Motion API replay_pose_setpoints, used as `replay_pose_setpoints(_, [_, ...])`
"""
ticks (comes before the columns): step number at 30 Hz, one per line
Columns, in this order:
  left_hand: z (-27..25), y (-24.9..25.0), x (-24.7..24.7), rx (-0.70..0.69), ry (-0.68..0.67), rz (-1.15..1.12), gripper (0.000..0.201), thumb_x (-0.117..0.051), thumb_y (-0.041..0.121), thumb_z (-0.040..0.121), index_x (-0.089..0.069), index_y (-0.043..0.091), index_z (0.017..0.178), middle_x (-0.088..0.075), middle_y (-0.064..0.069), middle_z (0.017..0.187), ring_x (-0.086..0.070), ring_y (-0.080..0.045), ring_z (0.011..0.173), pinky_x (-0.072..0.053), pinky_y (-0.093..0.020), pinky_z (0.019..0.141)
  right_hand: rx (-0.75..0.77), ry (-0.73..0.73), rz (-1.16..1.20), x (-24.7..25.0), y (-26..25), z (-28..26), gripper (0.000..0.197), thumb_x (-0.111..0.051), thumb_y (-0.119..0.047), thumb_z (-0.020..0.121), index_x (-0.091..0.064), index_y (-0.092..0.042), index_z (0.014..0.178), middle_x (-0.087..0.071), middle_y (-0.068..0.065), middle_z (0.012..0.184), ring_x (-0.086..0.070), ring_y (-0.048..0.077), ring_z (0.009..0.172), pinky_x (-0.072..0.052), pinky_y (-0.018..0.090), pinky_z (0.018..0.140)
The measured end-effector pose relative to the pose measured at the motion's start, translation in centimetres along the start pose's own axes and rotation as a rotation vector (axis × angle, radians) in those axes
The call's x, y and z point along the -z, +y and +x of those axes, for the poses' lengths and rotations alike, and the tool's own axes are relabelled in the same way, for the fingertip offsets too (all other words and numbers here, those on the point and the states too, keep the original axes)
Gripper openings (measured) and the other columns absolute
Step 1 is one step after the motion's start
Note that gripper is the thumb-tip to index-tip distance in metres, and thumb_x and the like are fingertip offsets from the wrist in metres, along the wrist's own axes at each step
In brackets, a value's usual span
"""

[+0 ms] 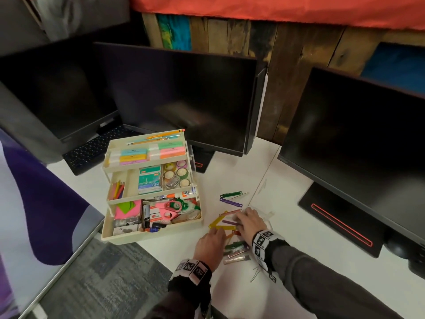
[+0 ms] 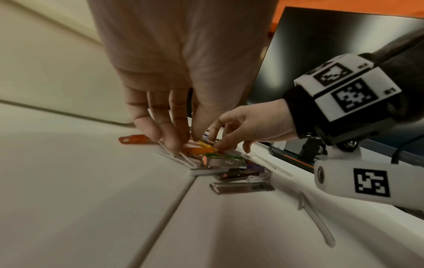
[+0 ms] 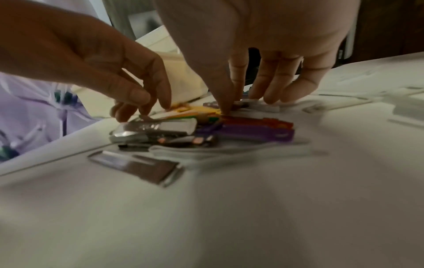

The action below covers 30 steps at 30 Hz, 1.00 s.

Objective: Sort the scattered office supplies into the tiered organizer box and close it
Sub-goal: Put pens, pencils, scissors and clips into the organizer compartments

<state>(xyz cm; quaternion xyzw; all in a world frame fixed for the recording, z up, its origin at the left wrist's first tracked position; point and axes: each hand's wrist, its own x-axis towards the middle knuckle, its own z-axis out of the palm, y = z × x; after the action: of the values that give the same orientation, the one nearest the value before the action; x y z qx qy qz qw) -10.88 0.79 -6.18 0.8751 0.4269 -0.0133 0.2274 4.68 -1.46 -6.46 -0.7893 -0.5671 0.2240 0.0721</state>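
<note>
Both of our hands are down on the white desk [image 1: 299, 238], right over the pile of coloured fastener strips [image 1: 226, 223]. Our left hand [image 1: 210, 244] comes in from the near side, fingers loosely bent, fingertips [image 2: 169, 145] touching the strips; whether it actually pinches one, we cannot tell. Our right hand [image 1: 249, 223] arches over the far side of the pile, its fingers spread and curved down, thumb and forefinger [image 3: 224, 108] pressing onto a yellow strip [image 3: 201, 109]; a firm grip is not clear here either.

Nearer to us in the pile lie shiny metal clips [image 3: 156, 128], with a purple strip [image 3: 254, 134] and an orange one stacked beside them. Thin white strips [image 2: 314, 217] lie scattered around on the desk.

Apart from the pile, further back, sit a green strip [image 1: 231, 194] and another purple one [image 1: 230, 202], side by side.

The tiered organizer box [image 1: 108, 236] stands open just left of the pile, 3 levels stepped out: sticky notes on top, staples and tape rolls in the middle, pink scissors [image 1: 167, 209] at the bottom.

Dark monitors [image 1: 184, 95] line the back.
</note>
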Motion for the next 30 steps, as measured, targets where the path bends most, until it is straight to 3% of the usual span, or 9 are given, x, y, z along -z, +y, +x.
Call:
replay_pose_setpoints(5, [0.8,0.3,0.4,0.074,-0.038,-0.038,0.026,-0.044,0.019,0.095,-0.049,0.015,0.12,-0.05,-0.003,0.126,-0.058,-0.025,0.107,-0.047,-0.034,0.087,0.007,-0.054,-0.099,0.0,0.4,1.2,0.022,-0.053,-0.024,0.088,-0.049,-0.014,0.107,-0.044,0.008,0.117,-0.042,0.025,0.11,-0.043,0.038,0.091])
replay_pose_setpoints(10, [2.0,1.3,0.6,0.044,-0.093,0.064,0.024,-0.046,0.022,0.096,-0.049,0.012,0.117,-0.052,-0.007,0.119,-0.057,-0.027,0.105,-0.047,-0.035,0.084,0.052,-0.013,-0.126,-0.1,2.0,0.9,0.026,-0.043,-0.025,0.094,-0.05,-0.01,0.114,-0.045,0.009,0.121,-0.042,0.024,0.113,-0.042,0.034,0.092])
replay_pose_setpoints(15, [2.8,1.7,0.3,0.036,-0.111,0.129,0.025,-0.044,0.015,0.096,-0.047,0.009,0.12,-0.051,-0.01,0.122,-0.055,-0.027,0.109,-0.048,-0.036,0.086,0.108,0.046,-0.046,-0.2,3.6,-0.7,0.026,-0.048,-0.025,0.091,-0.049,-0.017,0.116,-0.045,0.004,0.118,-0.046,0.02,0.106,-0.045,0.03,0.086])
replay_pose_setpoints(18, [3.0,1.1,0.1,-0.014,-0.04,0.135,0.022,-0.041,0.014,0.097,-0.048,0.009,0.117,-0.054,-0.009,0.121,-0.05,-0.025,0.112,-0.046,-0.033,0.089,0.143,0.068,-0.027,0.0,3.2,-0.8,0.026,-0.05,-0.022,0.09,-0.049,-0.022,0.116,-0.044,0.002,0.115,-0.045,0.019,0.104,-0.046,0.03,0.084])
replay_pose_setpoints(24, [2.3,-0.1,0.5,0.047,0.025,-0.153,0.023,-0.04,0.004,0.094,-0.046,0.012,0.115,-0.058,-0.005,0.115,-0.054,-0.019,0.105,-0.043,-0.026,0.087,0.143,-0.012,-0.096,0.3,1.6,0.4,0.024,-0.058,-0.031,0.087,-0.051,-0.02,0.106,-0.046,0.001,0.113,-0.045,0.019,0.105,-0.044,0.031,0.087])
replay_pose_setpoints(27, [2.0,-0.1,0.2,0.074,-0.054,-0.197,0.025,-0.035,0.006,0.095,-0.044,0.009,0.118,-0.05,-0.009,0.124,-0.055,-0.025,0.109,-0.042,-0.03,0.091,0.101,-0.05,-0.112,0.4,1.1,1.0,0.02,-0.053,-0.026,0.089,-0.051,-0.014,0.106,-0.049,0.006,0.116,-0.045,0.023,0.108,-0.043,0.034,0.09])
replay_pose_setpoints(30, [2.1,0.3,-0.1,0.102,-0.104,-0.181,0.023,-0.03,0.012,0.098,-0.044,0.006,0.116,-0.049,-0.013,0.123,-0.055,-0.03,0.107,-0.044,-0.037,0.092,0.073,-0.075,-0.116,0.4,0.9,1.2,0.023,-0.05,-0.024,0.09,-0.051,-0.011,0.109,-0.05,0.008,0.118,-0.044,0.025,0.111,-0.042,0.036,0.093])
